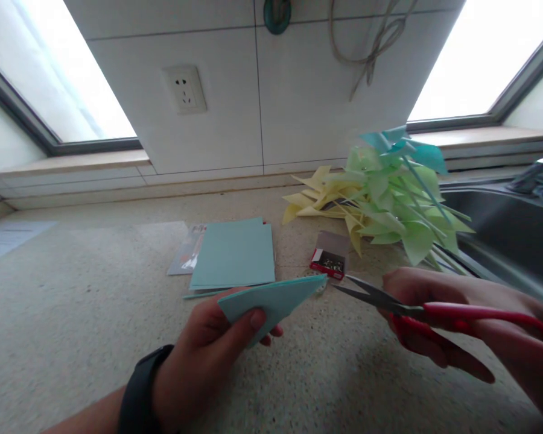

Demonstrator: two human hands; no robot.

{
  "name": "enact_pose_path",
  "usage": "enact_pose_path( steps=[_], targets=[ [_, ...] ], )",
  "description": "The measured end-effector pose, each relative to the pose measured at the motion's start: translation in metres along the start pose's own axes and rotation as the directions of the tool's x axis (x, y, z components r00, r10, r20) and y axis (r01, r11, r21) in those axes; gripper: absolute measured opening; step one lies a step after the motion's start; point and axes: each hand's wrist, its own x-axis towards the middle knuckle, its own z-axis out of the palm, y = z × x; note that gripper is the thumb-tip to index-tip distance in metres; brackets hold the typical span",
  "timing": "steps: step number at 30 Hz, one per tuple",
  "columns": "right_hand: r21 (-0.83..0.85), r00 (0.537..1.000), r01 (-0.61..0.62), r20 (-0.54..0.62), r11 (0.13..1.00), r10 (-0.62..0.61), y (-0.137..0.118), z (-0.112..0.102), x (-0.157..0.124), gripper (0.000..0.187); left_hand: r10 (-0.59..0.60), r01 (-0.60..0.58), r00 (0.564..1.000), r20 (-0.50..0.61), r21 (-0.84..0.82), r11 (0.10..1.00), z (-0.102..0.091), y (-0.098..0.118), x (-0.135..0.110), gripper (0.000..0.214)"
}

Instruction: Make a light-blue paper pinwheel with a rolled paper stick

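The left hand (208,349) pinches one folded blue paper (276,299), seemingly uncut, between thumb and fingers, with one stack of flat sheets (235,253), uncountable, left unfolded at the paper's 11 o'clock. Towards 1 o'clock lie one open pin box (328,265) and the pinwheels (380,194), apparently made, too overlapped to count; at 3 o'clock the right hand (438,293) grips one pair of scissors (402,309), blades parted just beside the paper's tip.

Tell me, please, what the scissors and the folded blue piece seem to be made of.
Scissors: blades probably steel, by their grey metallic sheen; handles likely smooth plastic, evenly red.
Folded piece: probably matte paper or card, given its dull surface and layered edge.
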Motion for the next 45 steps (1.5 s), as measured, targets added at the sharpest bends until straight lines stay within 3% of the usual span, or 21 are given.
enact_pose_path(
  steps=[2,4,8,13,18,28,34,40,45],
  targets=[
    [0.164,0.999,-0.044,-0.019,0.985,0.048,-0.001,0.004,0.008,0.078,-0.083,0.082,0.997,-0.001,-0.105,0.991,-0.001,-0.002,-0.001,0.021],
    [0.249,0.996,-0.08,-0.002,0.965,0.084,-0.006,0.007,0.016,0.073,-0.139,0.137,0.99,0.005,-0.181,0.974,-0.001,-0.002,0.0,0.022],
    [0.279,0.993,-0.111,0.057,0.954,0.099,-0.015,0.009,0.027,0.06,-0.196,0.199,0.98,0.04,-0.304,0.932,0.003,0.004,0.005,0.02],
    [0.221,0.999,-0.043,-0.003,0.974,0.045,-0.014,0.008,0.027,0.062,-0.187,0.188,0.981,0.043,-0.4,0.897,0.008,0.011,0.01,0.015],
    [0.242,1.0,0.002,-0.026,0.97,0.004,-0.006,0.009,0.025,0.074,-0.194,0.191,0.98,0.034,-0.401,0.896,0.009,0.011,0.009,0.016],
    [0.29,0.999,-0.019,-0.032,0.957,0.03,-0.012,0.009,0.024,0.052,-0.2,0.196,0.979,0.029,-0.387,0.901,0.008,0.009,0.009,0.014],
    [0.266,0.999,-0.011,-0.028,0.964,0.019,-0.013,0.01,0.025,0.069,-0.206,0.202,0.978,0.029,-0.367,0.908,0.008,0.011,0.009,0.017],
    [0.316,0.999,-0.038,0.02,0.948,0.033,-0.006,0.009,0.028,0.063,-0.213,0.207,0.977,0.021,-0.34,0.917,0.009,0.012,0.009,0.017],
    [0.276,1.0,-0.023,-0.014,0.961,0.028,-0.009,0.011,0.026,0.074,-0.239,0.229,0.971,0.004,-0.313,0.922,0.009,0.014,0.008,0.018]
  ],
)
